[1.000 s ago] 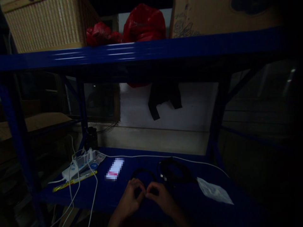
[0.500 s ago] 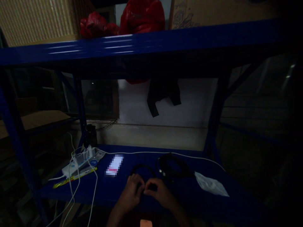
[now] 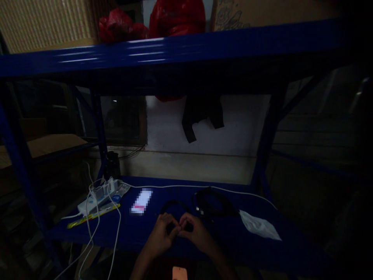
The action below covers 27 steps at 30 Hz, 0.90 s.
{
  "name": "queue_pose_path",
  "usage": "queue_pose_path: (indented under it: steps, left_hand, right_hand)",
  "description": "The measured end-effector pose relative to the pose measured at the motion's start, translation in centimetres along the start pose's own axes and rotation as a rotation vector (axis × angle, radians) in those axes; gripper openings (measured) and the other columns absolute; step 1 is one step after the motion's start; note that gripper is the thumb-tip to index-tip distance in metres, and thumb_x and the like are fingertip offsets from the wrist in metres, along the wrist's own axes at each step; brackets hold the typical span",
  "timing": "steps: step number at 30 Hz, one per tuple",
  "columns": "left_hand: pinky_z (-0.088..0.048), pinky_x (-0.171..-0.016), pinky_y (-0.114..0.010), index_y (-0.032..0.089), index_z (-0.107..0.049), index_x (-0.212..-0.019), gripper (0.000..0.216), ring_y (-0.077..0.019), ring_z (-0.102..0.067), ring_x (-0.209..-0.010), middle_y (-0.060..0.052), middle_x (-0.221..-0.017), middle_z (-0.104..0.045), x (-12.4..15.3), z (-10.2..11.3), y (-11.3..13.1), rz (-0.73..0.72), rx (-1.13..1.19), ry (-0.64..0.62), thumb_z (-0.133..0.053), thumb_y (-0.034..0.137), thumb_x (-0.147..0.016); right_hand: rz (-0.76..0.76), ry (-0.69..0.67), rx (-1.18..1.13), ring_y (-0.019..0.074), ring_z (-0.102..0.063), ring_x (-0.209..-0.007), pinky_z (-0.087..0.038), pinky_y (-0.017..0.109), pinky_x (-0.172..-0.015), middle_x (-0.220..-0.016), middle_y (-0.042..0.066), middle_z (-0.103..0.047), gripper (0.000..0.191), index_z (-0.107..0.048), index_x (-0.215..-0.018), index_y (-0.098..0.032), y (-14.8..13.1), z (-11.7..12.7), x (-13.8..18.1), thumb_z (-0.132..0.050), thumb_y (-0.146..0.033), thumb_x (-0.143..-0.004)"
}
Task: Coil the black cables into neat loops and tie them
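My left hand [image 3: 161, 235] and my right hand [image 3: 196, 234] meet fingertip to fingertip low on the blue shelf [image 3: 140, 233]. Both are curled and pinch a thin black cable [image 3: 171, 206] whose loop arcs up just behind them. The light is dim, so the exact piece between the fingers is hard to make out. A second coil of black cable [image 3: 212, 204] lies just beyond my right hand.
A lit phone [image 3: 141, 201] lies left of the hands. Further left sit a white power strip [image 3: 97, 196] with white leads and a yellow strip [image 3: 91, 217]. A clear plastic bag [image 3: 259, 225] lies at right. Red bags [image 3: 175, 17] sit on the upper shelf beam [image 3: 175, 52].
My hands have stayed together on the black cable, with fingers shifting slightly closer. The view has tipped down a little.
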State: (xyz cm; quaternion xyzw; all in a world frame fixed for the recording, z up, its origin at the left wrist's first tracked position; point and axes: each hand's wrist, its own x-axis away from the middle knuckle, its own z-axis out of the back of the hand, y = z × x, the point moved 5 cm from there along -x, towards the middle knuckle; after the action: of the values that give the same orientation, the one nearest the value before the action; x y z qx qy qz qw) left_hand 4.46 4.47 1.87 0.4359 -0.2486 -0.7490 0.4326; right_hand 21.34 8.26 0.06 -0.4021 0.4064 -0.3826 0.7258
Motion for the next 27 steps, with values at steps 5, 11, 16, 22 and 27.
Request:
queue_pose_path:
  steps: [5,11,16,22,27]
  left_hand:
    - [-0.039,-0.100,-0.037,0.023,-0.077,-0.092,0.009,-0.0246,-0.065,-0.105,-0.005,-0.100,-0.075,-0.1,0.1,0.1,0.021,0.025,-0.020,-0.070,0.028,-0.095]
    - [-0.040,-0.100,-0.038,0.023,-0.075,-0.095,0.013,-0.0246,-0.064,-0.108,-0.005,-0.104,-0.075,0.1,0.2,0.2,0.003,0.048,0.020,-0.067,0.032,-0.099]
    - [-0.042,-0.102,-0.040,0.023,-0.071,-0.098,0.021,-0.0233,-0.065,-0.103,-0.005,-0.102,-0.073,-1.4,1.6,-0.4,-0.038,0.047,0.187,-0.056,0.035,-0.105]
    - [-0.048,-0.099,-0.042,0.021,-0.071,-0.111,0.017,-0.0267,-0.065,-0.109,-0.009,-0.112,-0.073,-6.9,2.5,-4.0,0.019,-0.147,0.255,-0.063,0.023,-0.096]
    - [-0.050,-0.102,-0.041,0.020,-0.073,-0.118,0.029,-0.0266,-0.066,-0.114,-0.011,-0.118,-0.072,-9.3,1.6,-6.8,0.058,-0.195,0.177,-0.065,0.016,-0.090]
  right_hand:
    - [0.011,0.007,0.093,0.0196,-0.066,-0.082,-0.046,0.031,-0.077,-0.082,-0.002,-0.070,0.018,-0.069,-0.088,-0.021,0.2,-0.4,0.4,-0.083,-0.022,-0.076]
    - [0.026,-0.062,0.213,0.0218,-0.066,-0.087,-0.046,0.033,-0.081,-0.087,-0.002,-0.073,0.052,-0.073,-0.109,-0.025,-0.8,1.3,-2.0,-0.097,-0.037,-0.064]
    - [0.111,0.088,0.231,0.0238,-0.068,-0.096,-0.050,0.038,-0.090,-0.099,0.004,-0.075,0.032,-0.074,-0.105,-0.022,0.0,4.1,-8.5,-0.084,-0.040,-0.080]
    - [0.067,-0.021,0.223,0.0259,-0.071,-0.101,-0.056,0.038,-0.090,-0.111,0.008,-0.076,0.042,-0.075,-0.107,-0.022,4.4,2.4,-12.6,-0.090,-0.028,-0.068]
    - [0.087,-0.032,0.220,0.0247,-0.072,-0.101,-0.055,0.036,-0.091,-0.107,0.007,-0.078,0.025,-0.075,-0.102,-0.022,5.2,1.7,-12.2,-0.081,-0.026,-0.078]
